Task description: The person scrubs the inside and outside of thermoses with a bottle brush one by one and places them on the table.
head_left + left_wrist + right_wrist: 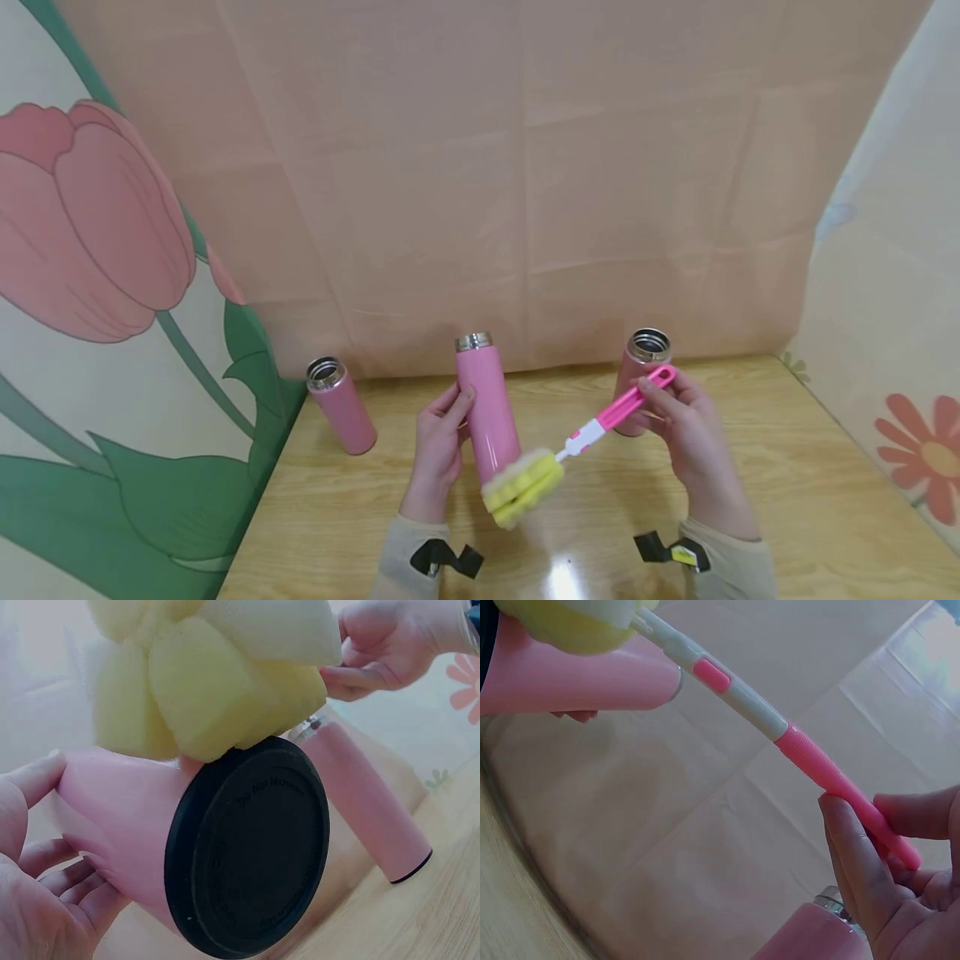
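Observation:
In the head view the left hand (437,446) grips a pink thermos bottle (487,400) by its side, mouth up and raised off the table. Its black base (251,851) faces the left wrist camera. The right hand (688,425) pinches the pink handle (817,761) of a bottle brush (588,433) near its looped end. The brush's yellow and white sponge head (523,487) points down to the left and overlaps the bottle's lower end in the head view. In the left wrist view the sponge covers part of the bottle's side, right at the base edge.
Two more pink bottles without lids stand on the wooden table (337,533): one at the left (343,407), one behind the right hand (630,375). A beige cloth (525,183) hangs along the table's back edge. Flower-patterned walls flank both sides.

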`<state>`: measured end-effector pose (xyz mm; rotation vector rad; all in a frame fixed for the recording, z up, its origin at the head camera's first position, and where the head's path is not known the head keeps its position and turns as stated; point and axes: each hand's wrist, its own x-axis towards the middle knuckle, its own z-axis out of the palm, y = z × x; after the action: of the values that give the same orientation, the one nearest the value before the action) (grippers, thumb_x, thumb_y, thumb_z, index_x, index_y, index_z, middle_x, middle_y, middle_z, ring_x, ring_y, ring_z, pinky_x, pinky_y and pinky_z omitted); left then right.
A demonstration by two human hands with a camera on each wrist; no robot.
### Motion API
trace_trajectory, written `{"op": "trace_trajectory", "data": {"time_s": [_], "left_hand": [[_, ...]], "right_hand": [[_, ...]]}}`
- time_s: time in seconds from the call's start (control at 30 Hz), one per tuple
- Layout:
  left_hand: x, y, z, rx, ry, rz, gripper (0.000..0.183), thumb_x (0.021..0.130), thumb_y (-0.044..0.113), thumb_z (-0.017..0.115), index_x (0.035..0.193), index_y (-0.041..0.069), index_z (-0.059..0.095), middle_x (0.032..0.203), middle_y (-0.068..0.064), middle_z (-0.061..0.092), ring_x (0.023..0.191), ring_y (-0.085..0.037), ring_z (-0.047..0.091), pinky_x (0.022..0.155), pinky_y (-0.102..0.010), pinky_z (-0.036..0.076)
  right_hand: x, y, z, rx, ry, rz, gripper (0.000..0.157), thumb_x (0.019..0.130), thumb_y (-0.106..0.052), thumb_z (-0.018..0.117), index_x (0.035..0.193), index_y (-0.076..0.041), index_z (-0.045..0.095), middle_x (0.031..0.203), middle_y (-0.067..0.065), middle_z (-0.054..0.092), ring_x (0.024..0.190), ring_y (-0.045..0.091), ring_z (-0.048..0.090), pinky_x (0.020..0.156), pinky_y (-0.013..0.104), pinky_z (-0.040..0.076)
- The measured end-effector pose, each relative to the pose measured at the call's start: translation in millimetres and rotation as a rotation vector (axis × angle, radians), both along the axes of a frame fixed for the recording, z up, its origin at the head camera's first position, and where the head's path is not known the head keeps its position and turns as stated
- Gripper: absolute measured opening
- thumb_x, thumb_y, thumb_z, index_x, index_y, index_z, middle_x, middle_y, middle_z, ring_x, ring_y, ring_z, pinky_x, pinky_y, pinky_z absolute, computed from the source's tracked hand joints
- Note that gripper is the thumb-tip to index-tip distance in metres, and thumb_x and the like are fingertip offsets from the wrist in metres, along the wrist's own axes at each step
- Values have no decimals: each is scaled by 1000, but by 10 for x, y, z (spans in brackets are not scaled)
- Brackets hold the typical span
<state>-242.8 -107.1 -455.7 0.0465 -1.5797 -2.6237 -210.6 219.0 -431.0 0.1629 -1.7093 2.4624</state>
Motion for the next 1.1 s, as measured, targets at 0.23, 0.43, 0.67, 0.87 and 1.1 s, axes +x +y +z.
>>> {"op": "trace_trajectory", "data": {"time_s": [0.23, 0.43, 0.67, 0.87, 1.1], "left_hand": [[28, 4, -2, -16, 11, -63, 38, 101, 10, 74, 136, -5, 69, 110, -9, 79, 90, -18, 76, 82, -34, 64], [42, 7, -18, -27, 45, -124, 31, 103, 9, 70, 132, 0, 73, 100, -4, 79, 83, -12, 74, 72, -26, 62], [61, 3, -27, -105, 124, -244, 38, 107, 14, 66, 140, -5, 66, 109, -2, 77, 91, -12, 73, 78, -28, 61], [81, 10, -25, -131, 173, -310, 50, 104, 11, 64, 147, -14, 54, 117, -3, 75, 100, -15, 72, 85, -30, 61], [85, 38, -27, -179, 170, -302, 69, 93, 2, 77, 154, -11, 47, 131, -20, 70, 114, -21, 71, 100, -34, 58]], "right_hand": [[6, -34, 18, -85, -14, -41, 9, 108, -8, 63, 114, -14, 69, 102, -1, 75, 89, 11, 76, 79, 29, 64], [-9, -62, 58, -286, -62, -142, 20, 107, -12, 67, 124, -5, 60, 109, 1, 70, 96, 11, 73, 83, 28, 63], [-12, -92, 97, -574, -77, -273, 23, 103, -12, 71, 122, -4, 61, 119, 8, 65, 100, 18, 73, 87, 31, 62], [-14, -166, 127, -692, -54, -377, 30, 101, -11, 72, 127, -3, 59, 122, 12, 65, 102, 22, 74, 85, 33, 63], [-31, -226, 133, -749, 2, -446, 31, 97, -8, 76, 122, 2, 60, 113, 15, 68, 94, 23, 75, 78, 35, 64]]}}
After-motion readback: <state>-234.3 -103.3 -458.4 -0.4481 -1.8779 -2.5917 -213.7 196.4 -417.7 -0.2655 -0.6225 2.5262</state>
